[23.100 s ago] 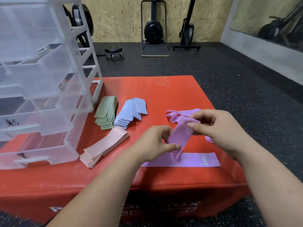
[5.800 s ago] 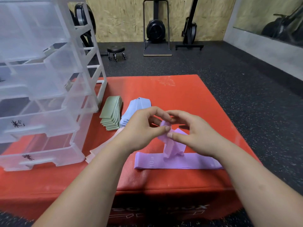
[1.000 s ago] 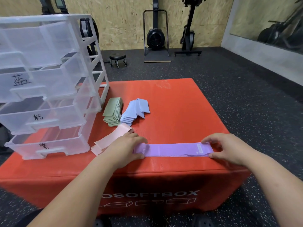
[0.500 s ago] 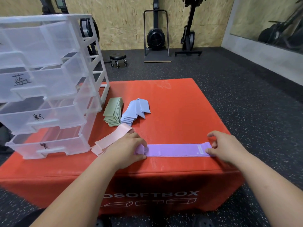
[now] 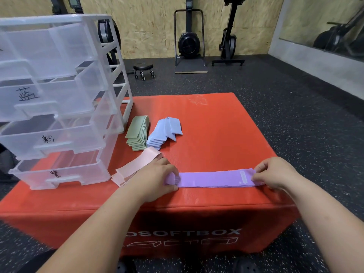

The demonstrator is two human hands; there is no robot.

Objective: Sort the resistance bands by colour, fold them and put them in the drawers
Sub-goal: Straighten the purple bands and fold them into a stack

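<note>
In the head view, sorting looks finished: four colour piles lie on the red padded box (image 5: pixel 216 123). A folded stack of sage-green fabric bands (image 5: pixel 137 133) and a folded stack of pale blue bands (image 5: pixel 163 133) sit far left, beside the clear plastic drawer unit (image 5: pixel 59 95), whose drawers seem to hold nothing. The long pink bands (image 5: pixel 136 168) lie unfolded. The flat purple band stack (image 5: pixel 212 179) lies along the near edge; the left grip (image 5: pixel 155 178) pinches its left end and the right grip (image 5: pixel 275 174) its right end. By my judgement, two colours are not yet folded and nothing is stowed.
</note>
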